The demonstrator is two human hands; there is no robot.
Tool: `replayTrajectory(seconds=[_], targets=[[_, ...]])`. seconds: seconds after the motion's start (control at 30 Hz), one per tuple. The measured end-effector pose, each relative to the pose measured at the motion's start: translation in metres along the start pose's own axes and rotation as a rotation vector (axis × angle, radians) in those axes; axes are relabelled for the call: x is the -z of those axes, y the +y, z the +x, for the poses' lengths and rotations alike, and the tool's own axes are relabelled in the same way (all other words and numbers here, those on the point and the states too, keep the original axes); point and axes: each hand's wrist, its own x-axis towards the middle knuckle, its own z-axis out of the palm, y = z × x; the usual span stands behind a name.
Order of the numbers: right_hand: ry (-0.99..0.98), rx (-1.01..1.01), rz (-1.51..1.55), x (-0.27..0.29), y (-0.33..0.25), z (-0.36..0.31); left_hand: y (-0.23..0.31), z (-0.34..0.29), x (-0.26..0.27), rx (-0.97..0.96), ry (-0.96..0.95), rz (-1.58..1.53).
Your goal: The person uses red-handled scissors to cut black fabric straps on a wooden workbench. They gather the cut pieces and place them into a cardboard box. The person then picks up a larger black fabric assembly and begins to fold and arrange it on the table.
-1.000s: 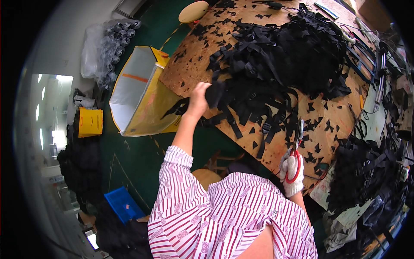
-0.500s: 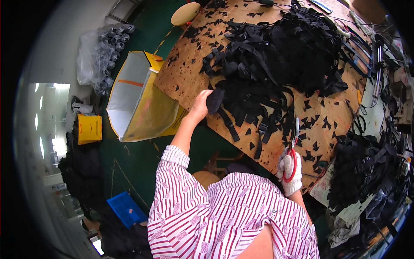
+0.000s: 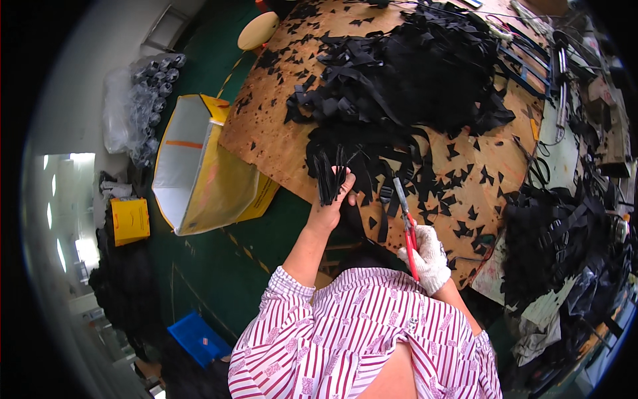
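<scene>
In my bare left hand is a bundle of black fabric pieces, edges up, gripped between the fingers near the table's front edge. My right hand, in a white knitted glove, is closed round a pair of scissors with red handles. The metal blades point up and away, a short distance right of the bundle. Under and behind the left hand lie black straps with buckles. Farther back, a large heap of black webbing and fabric covers much of the wooden table.
Small black offcuts are scattered over the tabletop. Left of the table stands an open yellow and white bag. A round stool is at the far left corner. More black straps are piled at right; a blue crate sits lower left.
My left hand has moved right and turned, now showing the bundle's edges. The right hand has brought the scissors leftward, nearer the bundle, with the blades tilted left. The whole view has shifted slightly.
</scene>
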Motion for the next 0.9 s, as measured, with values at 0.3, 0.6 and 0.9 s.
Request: replayTrajectory(seconds=[0.3, 0.6, 0.9], targets=[[0.069, 0.020, -0.323, 0.008, -0.005, -0.003, -0.018, -0.004, -0.038, 0.010, -0.082, 0.067], [0.112, 0.052, -0.344, 0.008, 0.004, -0.004, -0.028, -0.018, -0.050, -0.104, -0.270, 0.310], [0.124, -0.040, 0.146, -0.008, 0.018, -0.012, -0.036, -0.024, -0.058, -0.077, -0.301, 0.150]])
